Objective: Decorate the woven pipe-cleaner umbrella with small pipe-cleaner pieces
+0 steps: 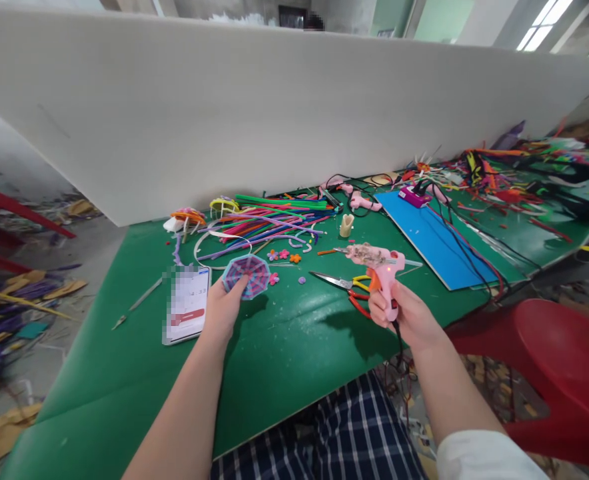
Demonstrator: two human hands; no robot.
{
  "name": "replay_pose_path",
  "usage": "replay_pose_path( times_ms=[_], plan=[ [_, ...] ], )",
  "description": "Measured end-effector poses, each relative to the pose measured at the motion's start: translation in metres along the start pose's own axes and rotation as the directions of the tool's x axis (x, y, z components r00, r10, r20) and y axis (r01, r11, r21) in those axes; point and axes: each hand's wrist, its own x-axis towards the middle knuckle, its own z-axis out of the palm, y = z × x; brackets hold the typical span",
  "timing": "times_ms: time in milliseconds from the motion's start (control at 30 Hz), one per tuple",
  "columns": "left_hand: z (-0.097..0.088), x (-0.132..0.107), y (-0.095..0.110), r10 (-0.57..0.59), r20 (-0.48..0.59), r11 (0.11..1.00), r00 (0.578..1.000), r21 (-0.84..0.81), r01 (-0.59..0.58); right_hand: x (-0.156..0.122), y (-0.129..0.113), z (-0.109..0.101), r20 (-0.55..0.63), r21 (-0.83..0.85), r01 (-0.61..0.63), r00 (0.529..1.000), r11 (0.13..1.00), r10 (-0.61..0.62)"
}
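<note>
My left hand [227, 303] is closed on a purple and light-blue woven disc [254, 275], its thumb lying on the disc's face. In my right hand [407, 310] is a pink hot glue gun [385, 267], gripped by its handle, the nozzle pointing left and a clear glue stick out of its back. Grey residue covers the front of the gun. Beneath it on the green table lie pliers [347, 283] with red and yellow handles, partly hidden by my right hand. Small felt-like flowers [284, 254] in pink, orange and purple lie just beyond the disc.
A phone [189, 307] lies left of my left hand, beside a thin pointed tool [139, 303]. Colourful pipe cleaners [274, 217] are heaped behind. A blue board [434, 233] with a purple power strip [414, 195] and cables lies right. A red stool [564, 353] stands at the table's right.
</note>
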Motion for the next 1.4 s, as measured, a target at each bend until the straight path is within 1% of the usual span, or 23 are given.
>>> replay_pose_path(
  times_ms=[100, 200, 267, 333, 400, 467, 533, 667, 733, 867, 967, 1033, 1100, 1233, 1400],
  plan=[
    [0.000, 0.001, -0.003, -0.001, -0.020, 0.999, 1.000, 0.036, 0.002, 0.005, 0.007, 0.003, -0.039, 0.000, 0.053, 0.998, 0.999, -0.053],
    [-0.001, 0.001, -0.005, -0.010, -0.018, 0.998, 1.000, 0.063, 0.011, 0.008, 0.012, 0.003, -0.053, 0.060, 0.058, 0.997, 0.996, -0.055],
    [0.000, 0.002, -0.005, -0.008, -0.018, 0.998, 1.000, 0.062, 0.009, 0.009, 0.015, 0.003, -0.032, 0.137, 0.049, 0.998, 0.989, -0.045],
    [0.000, 0.002, -0.004, -0.010, -0.021, 0.998, 1.000, 0.058, 0.011, 0.010, 0.017, 0.004, -0.003, 0.178, 0.079, 0.997, 0.981, -0.080],
    [0.000, 0.002, -0.004, -0.008, -0.012, 0.998, 1.000, 0.056, 0.008, 0.011, 0.018, 0.005, 0.031, 0.151, 0.142, 0.988, 0.978, -0.149],
    [0.001, 0.001, -0.004, 0.000, -0.002, 0.998, 1.000, 0.059, 0.000, 0.010, 0.018, 0.006, 0.073, 0.105, 0.179, 0.980, 0.978, -0.187],
    [0.001, 0.001, -0.004, 0.013, -0.003, 0.997, 1.000, 0.072, -0.012, 0.008, 0.018, 0.006, 0.094, 0.081, 0.166, 0.980, 0.983, -0.174],
    [0.001, 0.000, -0.003, 0.024, -0.019, 0.992, 1.000, 0.127, -0.022, 0.004, 0.021, 0.009, 0.054, 0.000, 0.165, 0.985, 0.986, -0.165],
    [0.001, -0.001, -0.002, 0.028, -0.021, 0.989, 0.999, 0.146, -0.024, 0.003, 0.023, 0.010, 0.068, -0.007, 0.172, 0.983, 0.985, -0.171],
    [0.002, -0.002, -0.001, 0.035, 0.002, 0.990, 0.999, 0.136, -0.034, 0.002, 0.025, 0.014, 0.162, 0.069, 0.176, 0.969, 0.982, -0.185],
    [0.002, -0.001, -0.002, 0.028, 0.021, 0.993, 0.999, 0.114, -0.030, 0.000, 0.026, 0.018, 0.235, 0.116, 0.120, 0.961, 0.986, -0.145],
    [0.002, -0.001, -0.003, 0.019, 0.024, 0.994, 1.000, 0.109, -0.022, -0.001, 0.027, 0.020, 0.238, 0.149, 0.093, 0.963, 0.984, -0.127],
    [0.002, -0.001, -0.003, 0.014, 0.026, 0.994, 1.000, 0.106, -0.016, -0.002, 0.028, 0.023, 0.234, 0.167, 0.094, 0.963, 0.981, -0.132],
    [0.003, -0.003, -0.001, 0.019, 0.028, 0.995, 0.999, 0.093, -0.022, -0.003, 0.030, 0.026, 0.279, 0.184, 0.106, 0.948, 0.977, -0.155],
    [0.003, -0.004, -0.001, 0.025, 0.048, 0.995, 0.999, 0.096, -0.030, -0.004, 0.029, 0.032, 0.258, 0.255, 0.096, 0.952, 0.962, -0.163]
  ],
)
